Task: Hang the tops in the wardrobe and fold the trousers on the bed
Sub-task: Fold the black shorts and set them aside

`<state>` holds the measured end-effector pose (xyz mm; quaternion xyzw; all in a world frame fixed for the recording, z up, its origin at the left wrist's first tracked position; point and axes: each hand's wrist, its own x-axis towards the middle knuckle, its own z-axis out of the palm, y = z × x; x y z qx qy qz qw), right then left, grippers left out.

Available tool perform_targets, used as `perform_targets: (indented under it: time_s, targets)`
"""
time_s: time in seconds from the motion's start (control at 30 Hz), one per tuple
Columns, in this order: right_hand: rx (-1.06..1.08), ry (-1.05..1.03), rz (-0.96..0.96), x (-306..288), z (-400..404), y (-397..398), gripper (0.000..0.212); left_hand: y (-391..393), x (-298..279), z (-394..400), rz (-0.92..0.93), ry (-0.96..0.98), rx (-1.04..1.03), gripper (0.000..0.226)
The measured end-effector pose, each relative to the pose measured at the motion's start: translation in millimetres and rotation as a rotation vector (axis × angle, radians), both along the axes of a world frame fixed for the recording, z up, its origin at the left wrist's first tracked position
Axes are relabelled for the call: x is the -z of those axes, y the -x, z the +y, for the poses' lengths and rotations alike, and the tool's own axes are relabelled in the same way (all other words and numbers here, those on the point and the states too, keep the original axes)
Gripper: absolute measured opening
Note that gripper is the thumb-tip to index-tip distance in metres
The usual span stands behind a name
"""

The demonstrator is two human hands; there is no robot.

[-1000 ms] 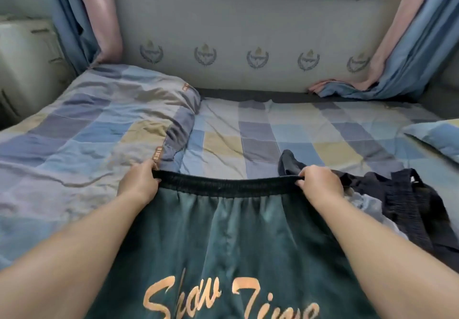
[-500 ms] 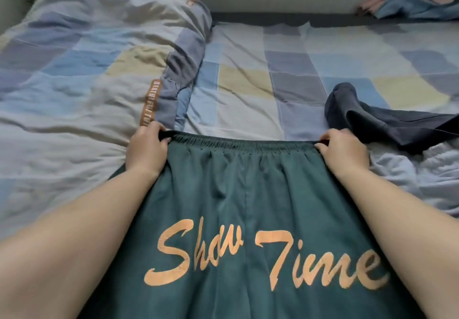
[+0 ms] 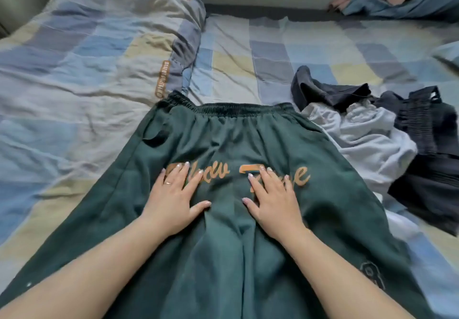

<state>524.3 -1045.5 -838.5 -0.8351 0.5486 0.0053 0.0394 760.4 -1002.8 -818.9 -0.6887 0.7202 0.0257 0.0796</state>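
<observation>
Left hand (image 3: 171,199), right hand (image 3: 272,200) flat on green trousers (image 3: 223,256), lettering partly hidden, legs seemingly cropped.

Trousers (image 3: 223,219), under both hands: dark green, orange script lettering.
Sheet (image 3: 285,55), beyond the fingertips: checks of blue, grey, pale yellow.
Duvet (image 3: 87,53), left of the left hand (image 3: 173,202): same checks, orange label.
Clothes (image 3: 372,130), right of the right hand (image 3: 273,199): navy, pale grey.
</observation>
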Motion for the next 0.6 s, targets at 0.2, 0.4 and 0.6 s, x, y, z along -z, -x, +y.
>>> perform_targets:
  time_s: [0.2,0.4,0.6]
  targets:
    - [0.081,-0.044,0.028,-24,28,-1,0.062,-32,-37,15,-0.086,-0.052,-0.007,0.075]
    - [-0.187,-0.203,-0.592,-88,154,-82,0.039,-85,-85,74,0.280,0.200,-0.159,0.060]
    - [-0.149,-0.256,-0.411,-92,214,-93,0.039,-120,-89,145,0.482,-0.072,-0.256,0.066]
